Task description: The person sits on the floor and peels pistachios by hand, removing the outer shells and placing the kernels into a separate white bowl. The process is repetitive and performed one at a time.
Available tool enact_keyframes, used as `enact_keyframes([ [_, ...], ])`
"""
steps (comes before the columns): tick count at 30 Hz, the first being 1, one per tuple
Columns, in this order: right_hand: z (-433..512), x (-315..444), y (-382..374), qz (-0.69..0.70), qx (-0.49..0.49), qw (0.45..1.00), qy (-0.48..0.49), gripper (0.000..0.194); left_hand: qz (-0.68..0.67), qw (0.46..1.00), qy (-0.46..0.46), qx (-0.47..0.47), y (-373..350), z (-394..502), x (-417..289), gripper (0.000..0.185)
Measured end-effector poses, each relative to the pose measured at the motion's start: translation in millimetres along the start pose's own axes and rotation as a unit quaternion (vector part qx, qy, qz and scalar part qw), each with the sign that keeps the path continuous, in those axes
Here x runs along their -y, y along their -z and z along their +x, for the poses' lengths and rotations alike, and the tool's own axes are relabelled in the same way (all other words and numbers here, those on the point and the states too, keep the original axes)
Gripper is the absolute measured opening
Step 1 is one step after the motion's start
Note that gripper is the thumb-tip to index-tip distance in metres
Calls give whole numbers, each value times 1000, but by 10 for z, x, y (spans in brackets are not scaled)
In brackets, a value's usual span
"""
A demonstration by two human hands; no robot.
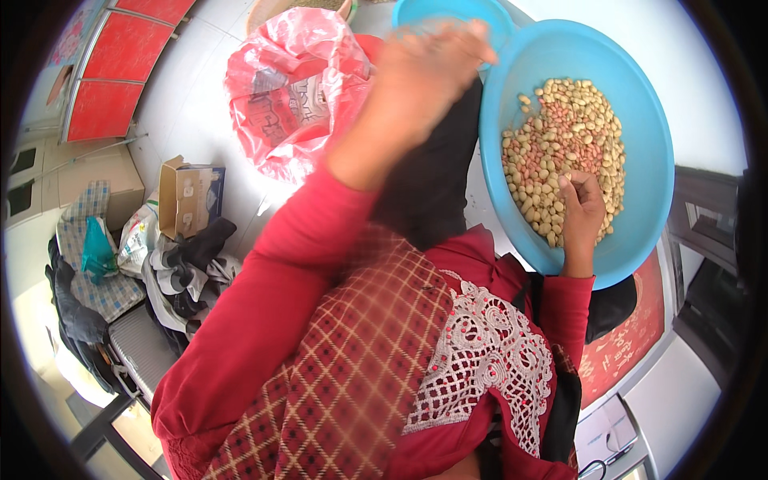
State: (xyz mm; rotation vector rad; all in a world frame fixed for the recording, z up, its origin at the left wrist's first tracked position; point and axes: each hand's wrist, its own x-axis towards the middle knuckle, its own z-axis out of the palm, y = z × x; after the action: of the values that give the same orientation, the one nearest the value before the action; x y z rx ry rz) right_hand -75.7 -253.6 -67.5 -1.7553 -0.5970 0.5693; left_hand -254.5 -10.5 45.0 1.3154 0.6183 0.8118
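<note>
A large blue plastic basin [651, 144] at the right holds unshelled peanuts [543, 219] mixed with pink shelled kernels [579, 153]. My right hand [585, 201] is over the near part of this heap, thumb and fingertips pinched around what looks like a pale peanut. Blurred by motion, my left hand [429, 75] is raised between a pink plastic bag and a smaller blue basin [414, 11]. Its fingers look curled, but the blur hides whether they hold anything. The pink bag [243, 132] gapes at the top, with printed packaging or lettering visible inside.
Behind the pink bag is a round container [261, 15] of grain-like contents. At the left are an open cardboard box [180, 201], piled clothes [186, 276] and red cabinet doors [126, 48]. A red mat [630, 336] with lettering lies under the basin's right side.
</note>
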Motion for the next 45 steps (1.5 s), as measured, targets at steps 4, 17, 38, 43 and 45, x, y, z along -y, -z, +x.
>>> enact_keyframes([
  [4, 7, -17, -33, -23, 22, 999, 14, 7, 339, 919, -126, -156, 840, 33, -317, 27],
  [17, -22, -68, -59, -78, 45, 996, 20, 6, 506, 862, 23, 28, 2088, -123, 874, 21],
  [38, -31, 213, -134, 167, -6, 986, 10, 11, 273, 954, -121, 32, 317, -76, 170, 13],
  [43, -53, 234, -119, 192, -23, 981, 30, 8, 260, 913, -71, 305, -714, -249, 663, 23],
  [45, -81, 219, -111, 196, -32, 980, 25, 7, 244, 900, -21, 361, -918, -263, 805, 23],
])
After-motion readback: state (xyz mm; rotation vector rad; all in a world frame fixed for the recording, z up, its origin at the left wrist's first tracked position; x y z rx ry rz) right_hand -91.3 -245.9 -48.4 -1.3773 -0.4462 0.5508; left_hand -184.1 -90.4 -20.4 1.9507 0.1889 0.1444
